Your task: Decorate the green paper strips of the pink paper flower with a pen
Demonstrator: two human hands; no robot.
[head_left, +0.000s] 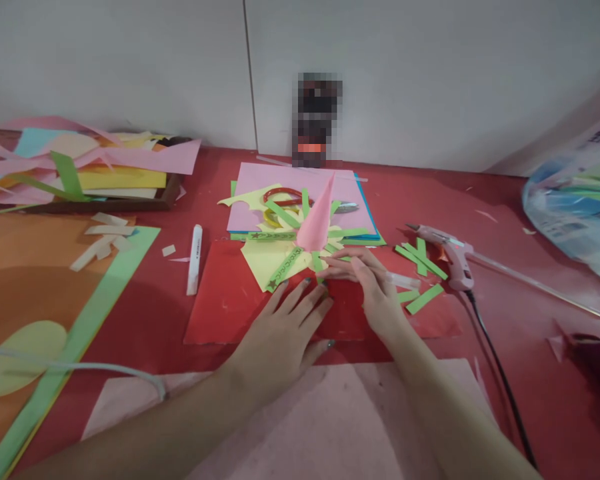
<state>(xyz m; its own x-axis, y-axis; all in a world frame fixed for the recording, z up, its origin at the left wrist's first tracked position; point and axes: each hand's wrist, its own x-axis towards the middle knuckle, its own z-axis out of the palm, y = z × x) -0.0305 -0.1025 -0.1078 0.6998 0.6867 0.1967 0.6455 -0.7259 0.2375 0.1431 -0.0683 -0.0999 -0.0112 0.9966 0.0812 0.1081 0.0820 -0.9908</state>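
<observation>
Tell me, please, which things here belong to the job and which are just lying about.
In the work, apparently:
pen in the right hand
pink cone
patterned green strips
perhaps the glue gun

Lying about, apparently:
scissors
white marker
plastic bag

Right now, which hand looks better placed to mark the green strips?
Probably the right hand: it holds the pen, tip near a green strip; the left hand lies spread with no pen.

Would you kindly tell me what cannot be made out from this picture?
Head view:
Metal scissors with red and yellow handles: middle hidden by the pink paper cone.
Red rectangular board: part covered by the left hand.
White cylindrical marker: lettering too small.
Dark upright object: pixelated.
Clear plastic bag: cut off by right edge.
</observation>
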